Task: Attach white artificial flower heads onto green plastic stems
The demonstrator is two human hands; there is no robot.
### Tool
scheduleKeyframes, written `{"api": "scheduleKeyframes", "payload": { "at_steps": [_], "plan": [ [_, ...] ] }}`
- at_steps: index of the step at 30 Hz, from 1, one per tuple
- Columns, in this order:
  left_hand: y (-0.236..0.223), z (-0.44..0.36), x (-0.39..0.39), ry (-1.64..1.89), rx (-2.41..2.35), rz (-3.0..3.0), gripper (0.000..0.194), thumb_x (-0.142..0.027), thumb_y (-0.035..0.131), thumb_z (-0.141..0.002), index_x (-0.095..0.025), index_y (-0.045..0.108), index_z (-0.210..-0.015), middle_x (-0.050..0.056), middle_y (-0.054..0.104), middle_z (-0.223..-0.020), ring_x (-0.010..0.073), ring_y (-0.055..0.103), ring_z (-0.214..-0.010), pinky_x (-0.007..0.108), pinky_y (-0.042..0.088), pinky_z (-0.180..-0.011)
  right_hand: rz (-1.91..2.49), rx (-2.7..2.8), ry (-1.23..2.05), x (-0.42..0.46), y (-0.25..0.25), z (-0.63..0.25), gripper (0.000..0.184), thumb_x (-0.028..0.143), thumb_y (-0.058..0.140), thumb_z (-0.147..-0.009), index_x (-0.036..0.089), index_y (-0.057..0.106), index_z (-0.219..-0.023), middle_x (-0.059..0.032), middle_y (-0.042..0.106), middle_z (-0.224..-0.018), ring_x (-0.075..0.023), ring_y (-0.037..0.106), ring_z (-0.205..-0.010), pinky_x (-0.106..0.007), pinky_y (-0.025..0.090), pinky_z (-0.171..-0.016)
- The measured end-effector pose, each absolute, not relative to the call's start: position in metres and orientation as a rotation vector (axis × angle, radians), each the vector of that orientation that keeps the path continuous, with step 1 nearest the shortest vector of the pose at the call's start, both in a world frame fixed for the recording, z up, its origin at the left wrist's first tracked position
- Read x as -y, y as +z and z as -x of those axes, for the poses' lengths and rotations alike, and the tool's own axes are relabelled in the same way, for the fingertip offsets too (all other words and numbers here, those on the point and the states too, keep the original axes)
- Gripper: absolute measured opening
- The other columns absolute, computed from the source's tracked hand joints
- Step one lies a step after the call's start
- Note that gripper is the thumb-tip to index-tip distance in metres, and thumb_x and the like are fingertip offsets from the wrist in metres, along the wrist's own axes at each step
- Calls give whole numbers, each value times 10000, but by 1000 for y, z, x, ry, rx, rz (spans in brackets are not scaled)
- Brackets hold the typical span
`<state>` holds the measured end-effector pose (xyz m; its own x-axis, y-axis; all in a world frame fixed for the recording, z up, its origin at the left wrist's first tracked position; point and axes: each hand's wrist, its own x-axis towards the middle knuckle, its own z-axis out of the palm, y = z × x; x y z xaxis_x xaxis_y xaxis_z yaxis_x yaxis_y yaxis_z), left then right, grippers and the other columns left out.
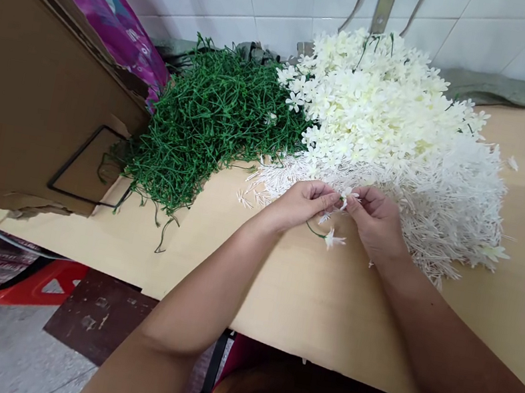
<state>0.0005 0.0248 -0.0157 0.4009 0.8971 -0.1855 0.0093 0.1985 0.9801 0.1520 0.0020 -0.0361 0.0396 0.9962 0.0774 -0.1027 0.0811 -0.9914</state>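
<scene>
Over the near edge of the white piles, my two hands meet fingertip to fingertip. My left hand [302,203] is closed in a pinch on a thin green artificial stem, from which a small white flower [335,239] hangs below the fingers. My right hand [377,223] pinches a white artificial flower [346,198] at the top of that stem; the fingers partly hide the join. Behind them are a heap of cream-white flower heads [375,101] and a heap of thin white sprigs [458,211]. Tangled green stems [216,114] lie heaped to the left.
A cardboard box [34,75] with a black wire loop [53,176] at its side stands at the left of the table [295,297]. Behind it hangs a purple bag [120,22]. A red stool [35,288] and part of another person show at lower left. White tiles back the table.
</scene>
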Motion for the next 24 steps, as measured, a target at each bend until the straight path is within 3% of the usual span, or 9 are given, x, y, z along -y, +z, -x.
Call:
{"api": "scheduleKeyframes", "payload": {
  "at_steps": [4,10,18,24],
  "plan": [
    [-15,0,-24,753,-1015,-1266,247,-343,634,-785,-135,545,-686,-32,511,-586,46,420,-529,197,314,-532,1103,1128,1195,-3,-35,-152,428,545,782,-580,202,552,-690,31,564,-615,-105,520,-567,-262,431,-568],
    [-13,-1,-21,695,-997,-1426,145,-224,477,-806,-157,502,-680,-41,469,-605,52,349,-526,200,280,-527,1098,1213,1178,-2,-35,-151,380,535,747,-642,215,557,-717,23,573,-618,-126,552,-589,-290,466,-610],
    [-11,5,-24,586,-979,-1525,165,-238,443,-759,-156,575,-703,-23,472,-602,79,339,-539,215,266,-516,1026,1216,1225,1,-30,-149,375,531,733,-672,210,542,-708,24,590,-588,-138,596,-612,-311,496,-664],
    [-11,5,-24,627,-926,-1566,168,-225,415,-775,-168,493,-638,-21,465,-613,89,388,-588,220,319,-579,1049,1157,1246,-1,-33,-150,419,556,779,-594,204,579,-705,24,613,-599,-127,597,-580,-297,512,-620]
  ]
}}
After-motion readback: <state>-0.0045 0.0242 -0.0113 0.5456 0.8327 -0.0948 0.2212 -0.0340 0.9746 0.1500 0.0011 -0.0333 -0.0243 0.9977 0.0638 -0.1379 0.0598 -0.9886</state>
